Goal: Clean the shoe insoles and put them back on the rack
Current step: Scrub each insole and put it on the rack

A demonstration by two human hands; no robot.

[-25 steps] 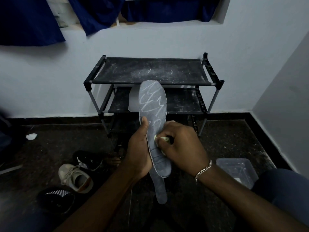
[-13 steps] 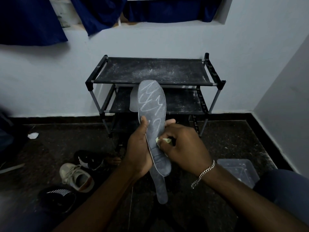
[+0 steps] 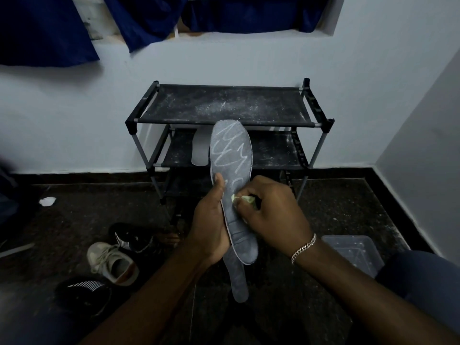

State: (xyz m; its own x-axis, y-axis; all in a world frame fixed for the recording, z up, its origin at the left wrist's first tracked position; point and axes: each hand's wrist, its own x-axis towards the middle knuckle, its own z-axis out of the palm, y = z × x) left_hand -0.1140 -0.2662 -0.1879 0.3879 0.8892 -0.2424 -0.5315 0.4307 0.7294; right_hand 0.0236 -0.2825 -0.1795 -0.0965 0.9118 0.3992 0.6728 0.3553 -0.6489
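Insole (image 3: 231, 155) gripped by left hand (image 3: 209, 227); right hand (image 3: 273, 215) pinching pale wad (image 3: 245, 198), perhaps cloth; rack (image 3: 224, 105) behind, shoes (image 3: 112, 261) left.

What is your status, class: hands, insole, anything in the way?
Left hand grips grey insole upright. Right hand pinches pale cloth against it. White scribbles on its upper half. Nothing blocks the rack.

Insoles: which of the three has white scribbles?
The front grey insole, gripped by the left hand; the right hand presses a green wad on it. The insole behind it shows none, nor the pale insole on the rack.
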